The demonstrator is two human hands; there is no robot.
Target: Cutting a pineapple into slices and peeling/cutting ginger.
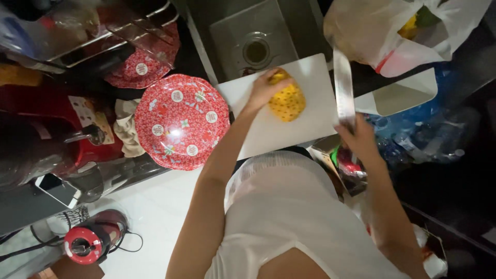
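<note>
A peeled yellow pineapple [287, 102] lies on a white cutting board [310, 126] laid across the sink's edge. My left hand [265, 88] rests on the pineapple's far left side and holds it down. My right hand [357, 138] grips the handle of a large knife [342, 85], whose broad blade points away from me, just right of the board. The blade is clear of the fruit.
A red patterned plate [181, 121] sits left of the board, with a second one [142, 70] behind it near a dish rack. The steel sink [253, 44] lies beyond the board. A white plastic bag [392, 31] stands at the far right. A phone [58, 190] and a red appliance [85, 243] are at the left.
</note>
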